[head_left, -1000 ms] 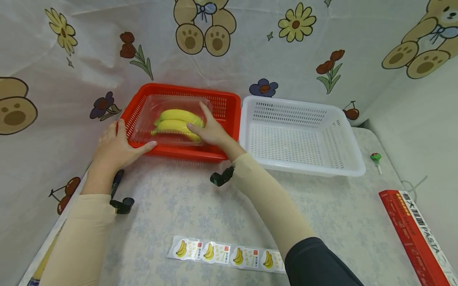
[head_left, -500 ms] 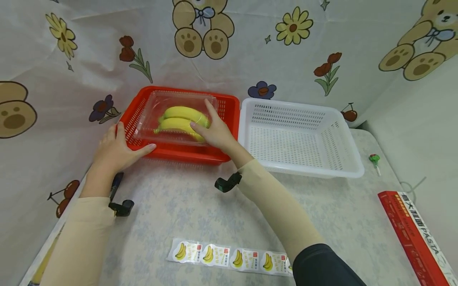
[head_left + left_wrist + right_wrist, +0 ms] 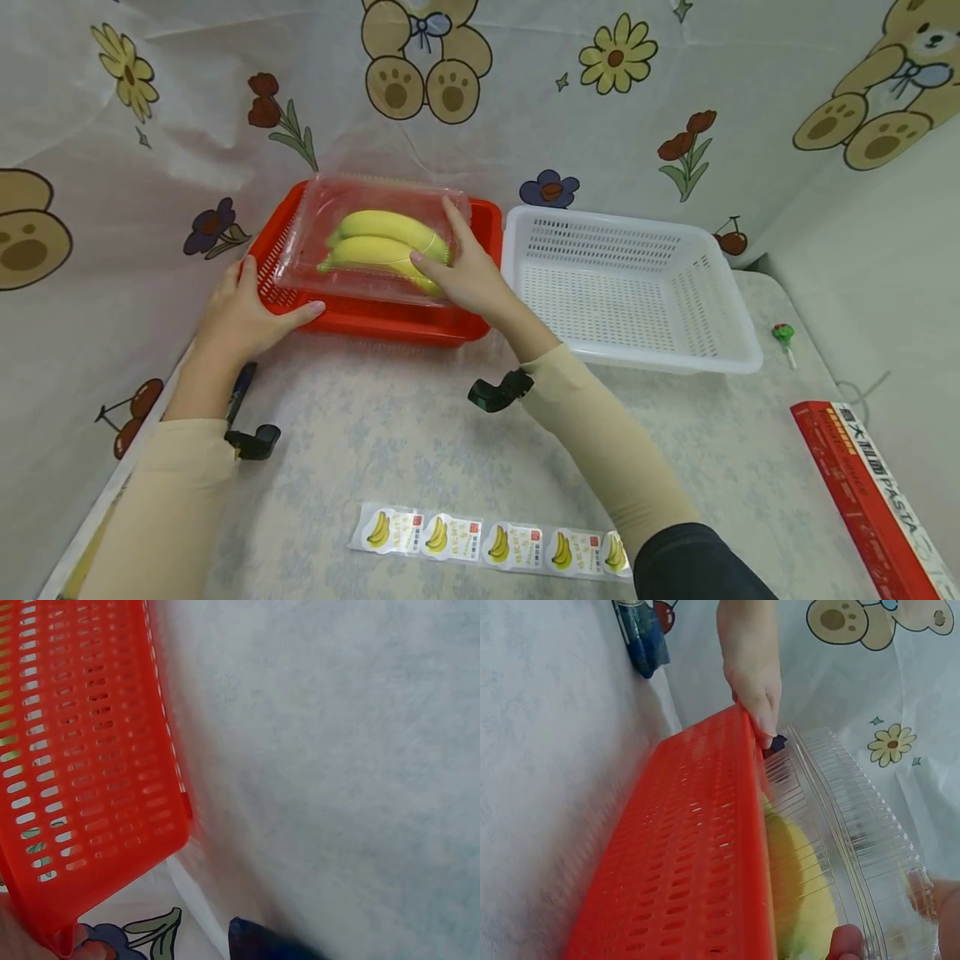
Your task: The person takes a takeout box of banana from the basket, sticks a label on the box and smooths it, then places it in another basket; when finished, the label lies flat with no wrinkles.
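Observation:
In the head view a clear plastic clamshell box (image 3: 311, 221) with yellow bananas (image 3: 382, 250) inside sits tilted, raised above the red basket (image 3: 375, 323). My right hand (image 3: 483, 287) grips its right end, with the thumb low and the fingers on the far side. The right wrist view shows the clear box (image 3: 855, 817) rising past the red basket's rim. My left hand (image 3: 240, 321) holds the basket's front left corner; in the right wrist view the left hand (image 3: 754, 675) has its thumb over the rim. Most left fingers are hidden in the left wrist view.
A white basket (image 3: 660, 361) stands right of the red one. A strip of banana stickers (image 3: 487, 542) lies near the front of the table. At the right are a lollipop (image 3: 783, 335) and a red pasta box (image 3: 862, 492). A patterned cloth (image 3: 450, 150) hangs behind.
The right hand has lifted the box of bananas up from inside the red basket and shifted slightly right. The left hand has stayed on the basket's corner.

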Demonstrator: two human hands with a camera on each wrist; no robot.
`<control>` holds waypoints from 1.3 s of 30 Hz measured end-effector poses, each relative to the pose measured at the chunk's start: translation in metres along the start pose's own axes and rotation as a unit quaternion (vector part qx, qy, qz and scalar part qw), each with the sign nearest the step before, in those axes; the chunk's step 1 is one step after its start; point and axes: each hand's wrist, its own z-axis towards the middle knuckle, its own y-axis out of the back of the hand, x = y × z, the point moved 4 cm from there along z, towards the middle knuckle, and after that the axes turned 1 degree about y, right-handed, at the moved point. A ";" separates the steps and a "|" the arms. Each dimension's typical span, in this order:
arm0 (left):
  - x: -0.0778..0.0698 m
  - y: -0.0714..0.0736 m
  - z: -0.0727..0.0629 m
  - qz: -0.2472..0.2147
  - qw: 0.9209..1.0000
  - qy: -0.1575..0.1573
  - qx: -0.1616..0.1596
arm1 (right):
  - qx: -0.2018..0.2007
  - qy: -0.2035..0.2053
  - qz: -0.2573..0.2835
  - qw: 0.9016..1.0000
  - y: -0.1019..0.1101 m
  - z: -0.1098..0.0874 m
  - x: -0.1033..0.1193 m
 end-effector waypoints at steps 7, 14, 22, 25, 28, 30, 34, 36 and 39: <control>-0.010 0.004 -0.003 -0.037 0.996 -0.054 -0.067 | -0.009 0.008 0.001 1.000 0.015 -0.011 0.001; -0.044 0.022 -0.018 -0.160 0.978 -0.101 -0.086 | -0.012 0.026 0.007 1.000 0.026 -0.024 0.008; -0.079 0.026 -0.028 -0.113 0.982 -0.136 -0.061 | 0.000 0.024 0.023 0.999 0.036 -0.049 0.030; -0.084 0.025 -0.030 -0.111 0.984 -0.135 -0.046 | 0.004 0.019 0.029 0.999 0.041 -0.060 0.039; -0.090 0.025 -0.033 -0.140 0.979 -0.144 -0.032 | 0.004 0.014 0.033 0.999 0.046 -0.069 0.040; -0.094 0.025 -0.035 -0.159 0.975 -0.152 -0.022 | 0.001 0.013 0.029 0.999 0.050 -0.075 0.040; -0.102 0.026 -0.040 -0.187 0.969 -0.161 -0.003 | -0.001 0.010 0.034 0.999 0.055 -0.085 0.039; -0.106 0.026 -0.044 -0.187 0.969 -0.162 0.001 | -0.001 0.010 0.032 0.999 0.057 -0.090 0.039; -0.112 0.025 -0.050 -0.187 0.968 -0.168 0.007 | -0.001 0.012 0.028 1.000 0.060 -0.094 0.030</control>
